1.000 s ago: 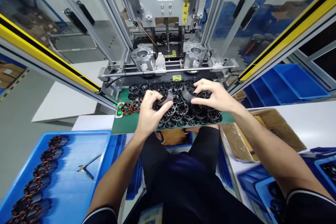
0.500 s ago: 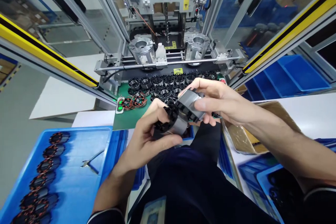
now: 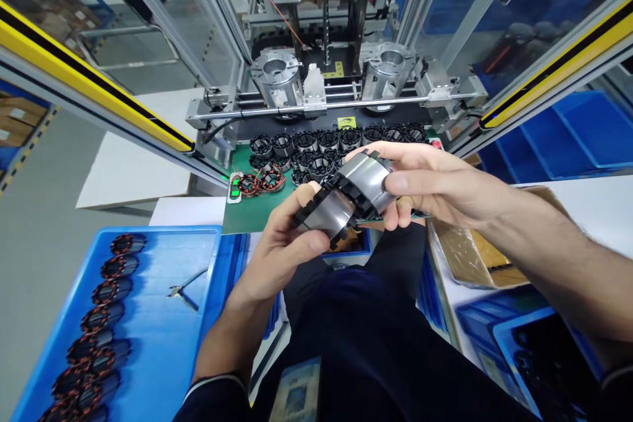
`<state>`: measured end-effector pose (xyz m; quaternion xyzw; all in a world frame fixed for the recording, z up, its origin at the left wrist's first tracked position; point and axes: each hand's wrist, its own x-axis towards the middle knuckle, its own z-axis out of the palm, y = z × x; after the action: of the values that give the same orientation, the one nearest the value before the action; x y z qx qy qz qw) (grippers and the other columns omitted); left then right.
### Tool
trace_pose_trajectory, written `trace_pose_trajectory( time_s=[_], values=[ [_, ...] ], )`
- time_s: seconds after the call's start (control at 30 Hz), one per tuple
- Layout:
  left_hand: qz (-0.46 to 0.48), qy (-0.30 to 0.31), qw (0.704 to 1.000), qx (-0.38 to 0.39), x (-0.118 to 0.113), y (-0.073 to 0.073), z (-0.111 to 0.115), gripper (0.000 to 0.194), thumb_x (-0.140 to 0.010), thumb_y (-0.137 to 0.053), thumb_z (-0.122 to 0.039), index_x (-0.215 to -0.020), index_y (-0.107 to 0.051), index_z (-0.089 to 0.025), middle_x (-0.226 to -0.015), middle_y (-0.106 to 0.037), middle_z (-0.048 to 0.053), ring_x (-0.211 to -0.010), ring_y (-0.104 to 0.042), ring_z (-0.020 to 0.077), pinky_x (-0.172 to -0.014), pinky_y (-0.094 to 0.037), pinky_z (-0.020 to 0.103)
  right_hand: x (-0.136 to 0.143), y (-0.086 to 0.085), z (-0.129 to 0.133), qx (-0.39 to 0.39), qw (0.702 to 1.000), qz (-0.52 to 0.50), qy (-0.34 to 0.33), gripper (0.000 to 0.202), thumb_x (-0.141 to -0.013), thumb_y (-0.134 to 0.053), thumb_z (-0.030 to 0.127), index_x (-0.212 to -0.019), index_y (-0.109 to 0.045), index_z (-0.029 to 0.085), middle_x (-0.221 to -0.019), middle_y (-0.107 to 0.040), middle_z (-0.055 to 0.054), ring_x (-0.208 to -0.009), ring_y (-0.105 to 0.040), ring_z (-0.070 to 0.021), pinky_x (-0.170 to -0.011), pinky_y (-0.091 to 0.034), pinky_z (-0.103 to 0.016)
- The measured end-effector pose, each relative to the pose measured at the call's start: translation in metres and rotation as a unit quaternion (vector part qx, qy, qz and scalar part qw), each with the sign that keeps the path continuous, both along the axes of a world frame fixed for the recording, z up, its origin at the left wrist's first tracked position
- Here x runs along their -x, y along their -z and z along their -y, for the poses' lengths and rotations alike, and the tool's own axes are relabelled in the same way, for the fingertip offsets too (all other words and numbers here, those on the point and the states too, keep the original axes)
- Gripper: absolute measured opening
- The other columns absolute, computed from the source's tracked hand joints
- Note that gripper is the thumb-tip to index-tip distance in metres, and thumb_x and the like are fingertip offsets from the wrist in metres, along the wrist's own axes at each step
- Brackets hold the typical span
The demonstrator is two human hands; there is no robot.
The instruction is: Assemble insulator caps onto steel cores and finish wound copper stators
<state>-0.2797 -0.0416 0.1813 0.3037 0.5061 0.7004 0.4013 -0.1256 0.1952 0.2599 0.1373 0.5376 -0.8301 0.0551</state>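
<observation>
Since the earlier frame, one black-toothed ring and a second ring have come together nearer us. We clasp the first in the left hand, the second in the right hand, at the green board's front edge; handling the pair calls for steady grips.

Cardboard boxes sit beyond striped tape on a gray floor, near a white table; blue bins line the right.

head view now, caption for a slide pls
Left hand and right hand each hold a metal-and-black ring above a green work surface.
</observation>
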Motion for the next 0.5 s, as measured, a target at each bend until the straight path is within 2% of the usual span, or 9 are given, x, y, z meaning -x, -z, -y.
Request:
trace_pose_trajectory(
  time_s=[0.07, 0.13, 0.2, 0.27, 0.33, 0.37, 0.43, 0.47, 0.5],
  values=[
    [-0.007, 0.021, 1.0, -0.001, 0.003, -0.002, -0.004, 0.051, -0.093, -0.096, -0.071, -0.112, -0.081, -0.026, -0.103, -0.074, 0.007, -0.101, -0.073, 0.0291, -0.09, -0.064, 0.041, 0.002, 0.001, -0.003, -0.037, 0.999, 0.003, 0.01, 0.07, -0.088, -0.108, 0.051, -0.14, -0.071, 0.021, -0.095, -0.085, -0.002, -0.068, -0.083, -0.0166, -0.059, -0.068, -0.022],
    [-0.031, 0.036, 0.999, 0.0, 0.008, -0.003, -0.007, 0.045, -0.094, -0.096, -0.065, -0.107, -0.08, -0.025, -0.102, -0.074, 0.006, -0.098, -0.072, 0.0269, -0.089, -0.063, 0.038, 0.009, 0.001, -0.015, -0.108, 0.993, -0.007, 0.036, 0.063, -0.087, -0.106, 0.055, -0.131, -0.076, 0.021, -0.095, -0.085, -0.003, -0.07, -0.081, -0.0164, -0.06, -0.067, -0.024],
    [-0.052, 0.044, 0.998, 0.016, 0.014, -0.002, -0.006, 0.039, -0.096, -0.097, -0.057, -0.103, -0.08, -0.023, -0.103, -0.077, 0.007, -0.096, -0.073, 0.0252, -0.087, -0.062, 0.035, 0.022, -0.001, -0.043, -0.21, 0.974, -0.022, 0.085, 0.053, -0.086, -0.105, 0.057, -0.118, -0.08, 0.022, -0.103, -0.086, -0.005, -0.079, -0.081, -0.017, -0.066, -0.067, -0.026],
    [-0.047, 0.05, 0.997, 0.043, 0.018, 0.001, -0.004, 0.037, -0.098, -0.096, -0.054, -0.102, -0.081, -0.021, -0.107, -0.081, 0.009, -0.096, -0.076, 0.0254, -0.089, -0.064, 0.034, 0.041, -0.006, -0.089, -0.326, 0.933, -0.03, 0.147, 0.053, -0.083, -0.105, 0.06, -0.113, -0.081, 0.023, -0.113, -0.088, -0.007, -0.089, -0.08, -0.0198, -0.076, -0.069, -0.032],
    [0.008, 0.031, 0.997, 0.071, 0.018, 0.003, -0.002, 0.038, -0.1, -0.093, -0.056, -0.11, -0.082, -0.02, -0.114, -0.086, 0.012, -0.104, -0.082, 0.0287, -0.092, -0.067, 0.035, 0.065, -0.011, -0.145, -0.449, 0.871, -0.015, 0.199, 0.064, -0.083, -0.105, 0.066, -0.123, -0.08, 0.024, -0.115, -0.088, -0.008, -0.096, -0.079, -0.0242, -0.09, -0.071, -0.043],
    [0.049, 0.005, 0.995, 0.085, 0.015, 0.004, -0.002, 0.04, -0.101, -0.093, -0.057, -0.116, -0.081, -0.021, -0.12, -0.087, 0.013, -0.11, -0.085, 0.0313, -0.093, -0.069, 0.036, 0.078, -0.012, -0.174, -0.518, 0.828, 0.003, 0.214, 0.07, -0.086, -0.103, 0.068, -0.133, -0.077, 0.024, -0.116, -0.089, -0.008, -0.099, -0.079, -0.0259, -0.096, -0.07, -0.048],
    [0.129, -0.07, 0.984, 0.1, 0.009, 0.002, -0.002, 0.047, -0.098, -0.096, -0.059, -0.125, -0.078, -0.024, -0.135, -0.087, 0.014, -0.123, -0.088, 0.0362, -0.092, -0.072, 0.036, 0.103, -0.013, -0.224, -0.669, 0.707, 0.05, 0.223, 0.071, -0.093, -0.096, 0.069, -0.143, -0.074, 0.024, -0.128, -0.089, -0.01, -0.114, -0.077, -0.0296, -0.113, -0.066, -0.053],
    [0.159, -0.11, 0.976, 0.101, 0.007, 0.001, -0.002, 0.051, -0.096, -0.099, -0.059, -0.126, -0.077, -0.025, -0.142, -0.086, 0.014, -0.128, -0.088, 0.0377, -0.091, -0.073, 0.035, 0.115, -0.012, -0.244, -0.719, 0.658, 0.069, 0.213, 0.069, -0.096, -0.092, 0.068, -0.146, -0.074, 0.022, -0.138, -0.087, -0.012, -0.123, -0.077, -0.0326, -0.12, -0.063, -0.056],
    [0.182, -0.142, 0.968, 0.099, 0.005, 0.001, -0.001, 0.054, -0.093, -0.102, -0.059, -0.125, -0.075, -0.025, -0.147, -0.085, 0.014, -0.13, -0.088, 0.0382, -0.09, -0.074, 0.034, 0.125, -0.01, -0.259, -0.752, 0.622, 0.082, 0.202, 0.068, -0.098, -0.09, 0.065, -0.147, -0.074, 0.02, -0.146, -0.085, -0.014, -0.132, -0.075, -0.036, -0.127, -0.06, -0.057]
  ],
)
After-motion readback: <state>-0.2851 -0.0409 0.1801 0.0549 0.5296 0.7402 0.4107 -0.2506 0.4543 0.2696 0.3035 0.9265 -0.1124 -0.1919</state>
